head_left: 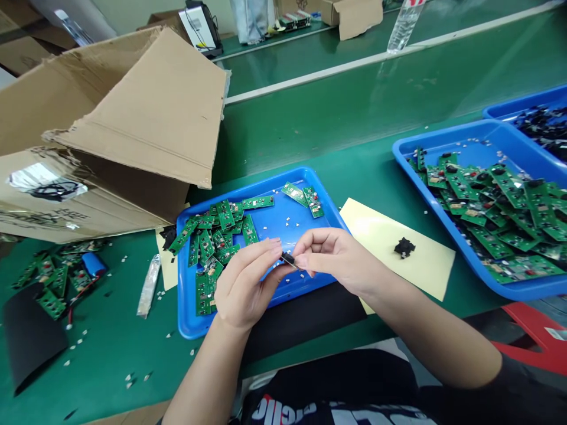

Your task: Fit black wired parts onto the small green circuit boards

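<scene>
Over the near blue tray, both my hands meet on a small circuit board with a black part on top. Most of the board is hidden by my fingers. My left hand is closed, pinching the board's left end. From the right, my right hand pinches it between thumb and fingers. Inside the tray, a pile of green circuit boards fills the left side, and two more boards lie at the far right. Tiny white bits are scattered on the tray floor.
A large open cardboard box stands at the left. Loose boards and a blue cylinder lie below it. A yellow sheet holds a black clump. Another blue tray full of boards is at the right. A bottle stands behind.
</scene>
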Tool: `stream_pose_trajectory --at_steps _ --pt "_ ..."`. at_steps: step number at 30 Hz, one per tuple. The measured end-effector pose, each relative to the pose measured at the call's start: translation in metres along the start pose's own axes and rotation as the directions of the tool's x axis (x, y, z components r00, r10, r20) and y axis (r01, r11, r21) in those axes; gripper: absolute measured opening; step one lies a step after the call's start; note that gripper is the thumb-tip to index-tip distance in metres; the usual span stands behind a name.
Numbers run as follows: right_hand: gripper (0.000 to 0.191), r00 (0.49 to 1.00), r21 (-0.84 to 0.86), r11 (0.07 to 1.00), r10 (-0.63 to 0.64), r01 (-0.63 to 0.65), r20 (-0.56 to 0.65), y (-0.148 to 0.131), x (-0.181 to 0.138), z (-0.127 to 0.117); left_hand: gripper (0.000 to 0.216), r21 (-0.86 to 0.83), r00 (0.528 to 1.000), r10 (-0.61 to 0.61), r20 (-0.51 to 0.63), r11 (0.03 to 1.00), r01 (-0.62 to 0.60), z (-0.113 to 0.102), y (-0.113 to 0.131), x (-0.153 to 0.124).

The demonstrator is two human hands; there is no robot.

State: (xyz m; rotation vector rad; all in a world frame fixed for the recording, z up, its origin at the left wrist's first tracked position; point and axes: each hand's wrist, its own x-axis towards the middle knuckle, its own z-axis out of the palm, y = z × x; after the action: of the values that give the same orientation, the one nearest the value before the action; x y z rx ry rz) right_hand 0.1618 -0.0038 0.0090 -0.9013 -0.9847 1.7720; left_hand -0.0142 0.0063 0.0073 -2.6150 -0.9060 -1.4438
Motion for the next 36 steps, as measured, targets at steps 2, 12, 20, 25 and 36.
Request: stream_pose_trajectory --at_steps 2,12,20,25,36 --pt "0.005 0.999 -0.035 0.999 -0.036 0.036 -0.003 0.000 -0.001 0.000 0.042 -0.072 0.998 -0.057 0.016 0.996 0.058 0.002 0.000 -0.003" --pt "0.008 0.763 -0.659 0.561 -0.646 0.502 0.032 0.007 -0.005 0.004 0.037 -0.337 0.886 -0.444 0.133 0.821 0.461 0.010 0.023 -0.003" --pt "0.016 0.661 -0.824 0.234 -0.721 0.516 0.209 0.005 0.000 0.001 0.027 -0.183 0.835 -0.511 0.204 0.818 0.545 0.007 0.021 0.000" --pt "0.019 0.601 -0.917 -0.015 -0.752 0.398 0.273 0.013 0.003 0.003 0.021 -0.052 0.876 -0.453 0.164 0.883 0.466 0.012 0.018 -0.002" --pt "0.017 0.824 -0.611 0.727 -0.529 0.314 -0.205 -0.012 -0.004 -0.015 0.036 -0.740 0.610 -0.738 0.288 0.233 0.631 0.009 0.015 0.005"
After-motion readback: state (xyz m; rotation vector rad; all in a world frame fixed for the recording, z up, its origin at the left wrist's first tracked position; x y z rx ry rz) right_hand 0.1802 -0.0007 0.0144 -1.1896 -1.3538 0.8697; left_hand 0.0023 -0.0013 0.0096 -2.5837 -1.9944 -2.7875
